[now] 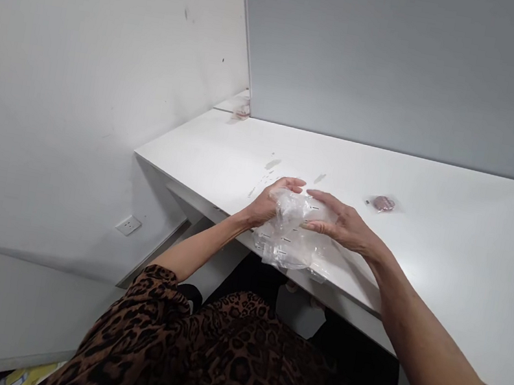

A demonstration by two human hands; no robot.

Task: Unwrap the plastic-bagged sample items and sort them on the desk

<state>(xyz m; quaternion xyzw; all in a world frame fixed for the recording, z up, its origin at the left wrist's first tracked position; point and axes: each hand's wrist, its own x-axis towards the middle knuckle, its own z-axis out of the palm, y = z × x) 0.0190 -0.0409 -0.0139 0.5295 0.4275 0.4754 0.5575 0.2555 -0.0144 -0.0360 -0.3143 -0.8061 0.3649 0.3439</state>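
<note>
A bunch of clear plastic bags (295, 242) with small black printed marks is at the desk's front edge, its lower part hanging over the edge. My left hand (269, 204) is closed around the crumpled left side of the plastic. On the other side, my right hand (343, 225) lies against the plastic, thumb and forefinger stretched and well apart. Its other fingers are partly hidden. Whether anything is inside the plastic I cannot tell.
To the right on the white desk (463, 253) lies a reddish-brown round item (383, 204) in a clear wrapper. Wet-looking smears mark the desktop beyond my hands. A grey panel (406, 66) rises behind, and a white wall (87, 59) with a socket (128, 225) stands left.
</note>
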